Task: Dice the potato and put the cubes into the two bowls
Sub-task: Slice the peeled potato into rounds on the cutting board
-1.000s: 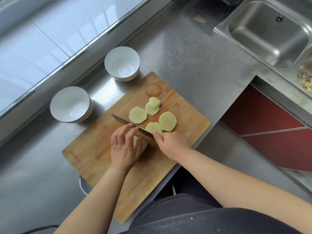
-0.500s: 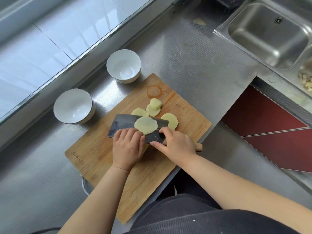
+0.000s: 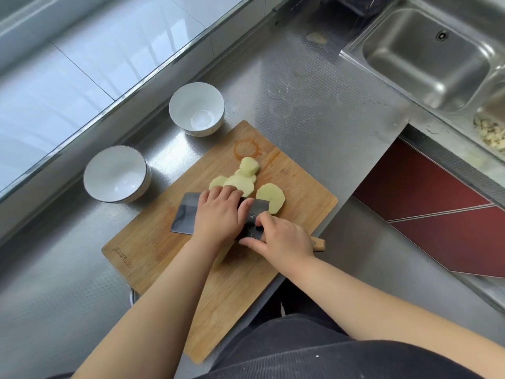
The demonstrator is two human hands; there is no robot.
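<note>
Head view is showing two white bowls point(image 3: 117, 174) point(image 3: 196, 108) sitting on the steel tabletop point(image 3: 314, 110) just beyond the cutting board point(image 3: 169, 258), sink point(image 3: 426, 56) far right. Left hand point(image 3: 218, 214) is lying flat on the cleaver point(image 3: 185, 217), fingertips touching the potato slices point(image 3: 246, 181). Right hand point(image 3: 284, 239) is gripping its handle, blade lying flat, pointing left.

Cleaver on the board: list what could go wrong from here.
1. The left hand lies flat over the cleaver beside the slices; a slip toward the edge could cut its fingers.
2. The cutting board overhangs the counter edge near the person, so hard pressing might tip it.
</note>
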